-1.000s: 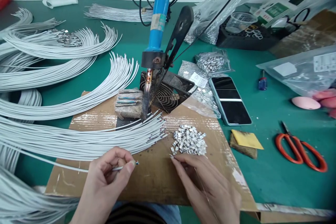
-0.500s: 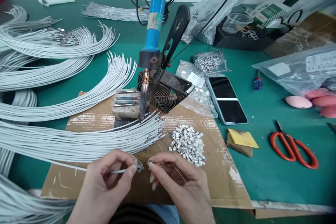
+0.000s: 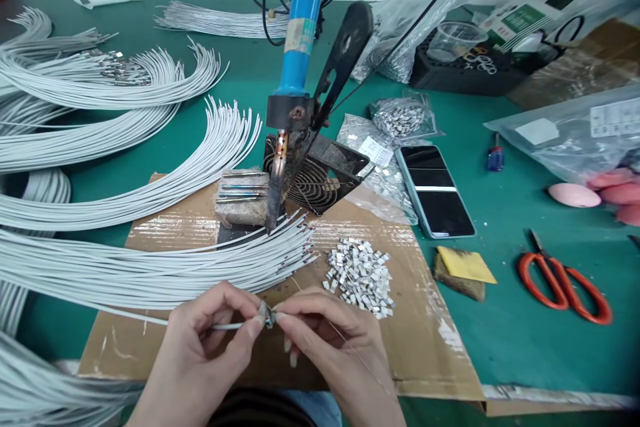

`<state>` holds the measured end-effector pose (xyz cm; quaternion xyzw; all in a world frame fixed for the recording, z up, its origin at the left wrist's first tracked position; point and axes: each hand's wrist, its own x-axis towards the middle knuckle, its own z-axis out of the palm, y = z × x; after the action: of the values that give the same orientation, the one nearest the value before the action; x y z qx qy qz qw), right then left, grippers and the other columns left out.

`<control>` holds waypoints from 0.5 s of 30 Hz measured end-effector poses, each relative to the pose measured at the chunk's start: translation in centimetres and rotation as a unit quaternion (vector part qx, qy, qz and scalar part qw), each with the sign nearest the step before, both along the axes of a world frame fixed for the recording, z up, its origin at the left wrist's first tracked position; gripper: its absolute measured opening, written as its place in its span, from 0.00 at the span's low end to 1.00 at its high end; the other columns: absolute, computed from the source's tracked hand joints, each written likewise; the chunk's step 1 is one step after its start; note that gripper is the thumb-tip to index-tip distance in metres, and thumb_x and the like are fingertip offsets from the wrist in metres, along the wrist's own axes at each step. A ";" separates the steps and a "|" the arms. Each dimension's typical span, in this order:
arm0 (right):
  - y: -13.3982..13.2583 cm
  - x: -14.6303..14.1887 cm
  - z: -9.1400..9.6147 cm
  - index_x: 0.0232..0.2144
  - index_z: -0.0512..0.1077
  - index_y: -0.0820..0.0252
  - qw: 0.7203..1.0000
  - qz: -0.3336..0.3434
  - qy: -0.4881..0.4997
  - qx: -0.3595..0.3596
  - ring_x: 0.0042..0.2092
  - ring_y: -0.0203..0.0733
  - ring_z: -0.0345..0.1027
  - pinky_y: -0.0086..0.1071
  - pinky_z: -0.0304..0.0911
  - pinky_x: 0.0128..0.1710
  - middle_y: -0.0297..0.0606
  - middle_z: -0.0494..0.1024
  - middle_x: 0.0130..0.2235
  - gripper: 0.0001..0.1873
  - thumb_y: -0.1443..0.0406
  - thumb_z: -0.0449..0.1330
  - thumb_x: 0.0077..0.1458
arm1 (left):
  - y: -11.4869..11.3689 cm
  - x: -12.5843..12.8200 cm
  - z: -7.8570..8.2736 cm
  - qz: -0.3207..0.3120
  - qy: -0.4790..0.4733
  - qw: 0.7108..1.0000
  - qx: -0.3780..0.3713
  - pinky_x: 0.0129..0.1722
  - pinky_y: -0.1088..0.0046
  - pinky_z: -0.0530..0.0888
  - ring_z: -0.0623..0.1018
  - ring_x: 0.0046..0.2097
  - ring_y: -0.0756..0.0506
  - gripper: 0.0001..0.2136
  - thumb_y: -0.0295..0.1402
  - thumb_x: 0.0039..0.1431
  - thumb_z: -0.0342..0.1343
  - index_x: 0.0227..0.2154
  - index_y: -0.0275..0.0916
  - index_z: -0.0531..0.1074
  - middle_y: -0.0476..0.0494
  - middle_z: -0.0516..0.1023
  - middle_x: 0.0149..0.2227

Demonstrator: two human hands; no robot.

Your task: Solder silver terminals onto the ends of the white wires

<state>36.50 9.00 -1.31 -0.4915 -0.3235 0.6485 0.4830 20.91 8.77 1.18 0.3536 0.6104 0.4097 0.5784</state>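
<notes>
My left hand point(image 3: 205, 340) pinches the end of one thin white wire point(image 3: 125, 313) that runs off to the left. My right hand point(image 3: 330, 340) pinches a small metal terminal point(image 3: 269, 314) right against that wire's tip, fingertips of both hands touching. A thin strand of solder wire point(image 3: 350, 347) crosses my right hand. Just beyond lies a pile of small metal terminals point(image 3: 360, 275) on a taped cardboard sheet point(image 3: 430, 340). A bundle of white wires point(image 3: 150, 270) lies in front of my hands. A blue-handled soldering iron point(image 3: 295, 73) stands fixed above the cardboard.
More white wire bundles point(image 3: 100, 87) fan over the green table at left. A small fan point(image 3: 315, 180), bags of terminals point(image 3: 400, 119), a phone point(image 3: 434, 190), a sponge point(image 3: 465, 270), red scissors point(image 3: 565, 280) and a small screwdriver point(image 3: 495, 155) lie to the right.
My right hand left the terminal pile with one terminal and moved left to meet the wire tip held in my left hand; the fingertips now touch.
</notes>
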 end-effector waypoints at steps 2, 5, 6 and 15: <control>0.0 0.1 0.0 0.29 0.86 0.53 1.000 0.012 -0.014 0.014 0.25 0.28 0.67 0.19 0.65 0.25 0.33 0.76 0.28 0.02 0.64 0.72 0.53 | 0.0 -0.1 0.0 -0.009 0.013 1.000 -0.001 0.33 0.88 0.73 0.80 0.32 0.52 0.05 0.30 0.51 0.68 0.23 0.41 0.78 0.51 0.82 0.30; 0.1 0.3 0.1 0.30 0.87 0.52 0.999 0.020 -0.025 0.022 0.24 0.28 0.66 0.19 0.65 0.25 0.33 0.76 0.27 0.03 0.65 0.71 0.55 | 0.1 -0.1 0.0 -0.015 0.020 1.000 0.001 0.34 0.87 0.73 0.80 0.33 0.51 0.05 0.31 0.52 0.68 0.24 0.41 0.78 0.50 0.82 0.30; 0.1 0.3 0.1 0.30 0.87 0.51 0.999 0.020 -0.028 0.023 0.24 0.28 0.66 0.19 0.64 0.25 0.33 0.76 0.27 0.03 0.65 0.71 0.55 | 0.1 -0.1 0.0 -0.015 0.021 1.000 0.003 0.34 0.87 0.73 0.80 0.33 0.51 0.05 0.31 0.52 0.67 0.23 0.41 0.78 0.50 0.81 0.30; 0.1 0.0 0.3 0.28 0.86 0.53 0.999 0.005 -0.035 0.012 0.24 0.29 0.66 0.20 0.63 0.24 0.33 0.76 0.27 0.03 0.64 0.71 0.54 | 0.1 0.1 -0.1 -0.015 0.020 1.000 0.006 0.35 0.87 0.73 0.80 0.34 0.51 0.06 0.30 0.52 0.66 0.22 0.41 0.77 0.51 0.80 0.29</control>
<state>36.51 9.12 -1.02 -0.5059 -0.3506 0.6296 0.4740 20.98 8.85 1.08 0.3745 0.6141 0.3975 0.5698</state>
